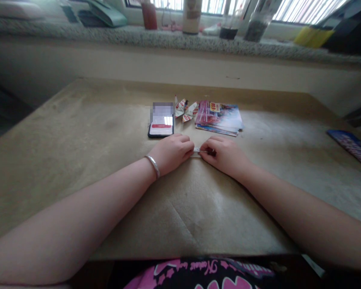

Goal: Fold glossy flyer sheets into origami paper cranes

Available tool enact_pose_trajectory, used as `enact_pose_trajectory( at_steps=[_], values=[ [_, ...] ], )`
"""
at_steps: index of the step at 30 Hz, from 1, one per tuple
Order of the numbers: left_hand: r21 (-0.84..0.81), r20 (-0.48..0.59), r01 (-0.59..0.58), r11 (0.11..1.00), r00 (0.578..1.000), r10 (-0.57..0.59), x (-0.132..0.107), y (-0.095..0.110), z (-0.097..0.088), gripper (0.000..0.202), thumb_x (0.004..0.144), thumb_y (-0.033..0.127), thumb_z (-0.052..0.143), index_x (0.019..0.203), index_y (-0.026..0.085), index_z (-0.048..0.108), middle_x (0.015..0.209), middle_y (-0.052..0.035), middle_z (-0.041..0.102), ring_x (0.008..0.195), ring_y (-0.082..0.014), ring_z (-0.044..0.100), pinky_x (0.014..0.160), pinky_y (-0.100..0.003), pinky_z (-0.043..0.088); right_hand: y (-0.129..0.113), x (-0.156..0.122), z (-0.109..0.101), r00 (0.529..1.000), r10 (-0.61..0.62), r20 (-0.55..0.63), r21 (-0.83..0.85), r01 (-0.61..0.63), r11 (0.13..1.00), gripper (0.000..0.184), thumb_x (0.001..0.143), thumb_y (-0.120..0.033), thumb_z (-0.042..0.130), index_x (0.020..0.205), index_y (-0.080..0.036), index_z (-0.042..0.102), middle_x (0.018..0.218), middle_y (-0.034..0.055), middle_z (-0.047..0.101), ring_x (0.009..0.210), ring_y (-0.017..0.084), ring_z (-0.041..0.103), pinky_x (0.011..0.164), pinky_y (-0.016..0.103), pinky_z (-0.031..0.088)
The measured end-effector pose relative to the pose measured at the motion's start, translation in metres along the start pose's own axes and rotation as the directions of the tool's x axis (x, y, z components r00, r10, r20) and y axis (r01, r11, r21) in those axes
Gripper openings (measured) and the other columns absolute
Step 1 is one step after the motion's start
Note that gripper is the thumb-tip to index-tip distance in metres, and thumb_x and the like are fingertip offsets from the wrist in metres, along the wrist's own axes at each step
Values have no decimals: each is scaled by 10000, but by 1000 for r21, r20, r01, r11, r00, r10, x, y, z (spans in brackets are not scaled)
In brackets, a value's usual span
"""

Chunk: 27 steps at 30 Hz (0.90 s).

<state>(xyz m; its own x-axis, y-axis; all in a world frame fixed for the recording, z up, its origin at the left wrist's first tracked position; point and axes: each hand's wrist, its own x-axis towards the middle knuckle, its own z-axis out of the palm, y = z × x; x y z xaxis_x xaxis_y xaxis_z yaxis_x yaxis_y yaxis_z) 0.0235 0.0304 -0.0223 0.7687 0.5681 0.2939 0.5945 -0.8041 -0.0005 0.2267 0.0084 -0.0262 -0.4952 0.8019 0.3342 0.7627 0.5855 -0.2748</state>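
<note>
Between my two hands a small piece of white paper [196, 152] lies low over the table, mostly hidden by fingers. My left hand [173, 151], with a silver bangle on the wrist, is closed on its left end. My right hand [224, 154] pinches the right end between thumb and fingers. Just beyond the left hand lies a phone [161, 120] with a lit screen. Beside the phone sit folded paper figures [185, 111], white with red print. A stack of colourful printed sheets [219, 115] lies beyond the right hand.
The table [108, 116] has a tan cover. At its right side lies a blue printed flat case [350, 147]. A granite windowsill [132, 37] behind the table bears a red jar [149, 15], other containers and a yellow object [313, 37].
</note>
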Motion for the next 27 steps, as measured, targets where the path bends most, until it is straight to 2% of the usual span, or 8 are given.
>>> enact_pose_trajectory(
  at_steps=[5,14,18,23,27],
  values=[
    [-16,7,-1,1000,1000,1,-1,0,-2,228,920,232,491,771,145,640,760,-31,605,710,-148,545,668,-265,410,5,-2,-2,1000,-7,16,11,7,1000,77,803,-204,598,762,-162,646,759,41,616,689,149,552,642,262,409],
    [-60,18,37,998,999,-36,-1,-1,-1,197,904,241,543,769,147,651,760,-26,608,704,-144,545,663,-259,404,13,-6,-8,998,-41,48,-78,44,996,134,832,-245,564,746,-178,642,790,45,646,697,152,562,611,259,376],
    [-85,-1,51,995,999,-51,-2,-1,-1,189,899,244,556,772,151,659,759,-26,608,699,-138,543,655,-252,402,16,-9,-11,998,-6,67,-72,11,997,116,819,-250,564,769,-186,647,797,43,645,675,145,559,610,259,383],
    [-100,-11,56,993,998,-58,-3,-1,-1,179,894,242,561,780,149,663,765,-28,610,698,-137,546,656,-252,407,21,-10,-16,990,76,116,-44,-72,996,43,747,-208,580,712,-191,597,746,38,623,658,154,543,590,262,382],
    [-106,-3,68,992,998,-68,-3,-1,-3,171,893,224,555,794,145,670,775,-34,620,703,-140,551,661,-253,408,25,-9,-17,987,69,148,-26,-66,997,26,730,-190,574,710,-192,590,743,33,621,660,150,539,596,256,385]
  ],
)
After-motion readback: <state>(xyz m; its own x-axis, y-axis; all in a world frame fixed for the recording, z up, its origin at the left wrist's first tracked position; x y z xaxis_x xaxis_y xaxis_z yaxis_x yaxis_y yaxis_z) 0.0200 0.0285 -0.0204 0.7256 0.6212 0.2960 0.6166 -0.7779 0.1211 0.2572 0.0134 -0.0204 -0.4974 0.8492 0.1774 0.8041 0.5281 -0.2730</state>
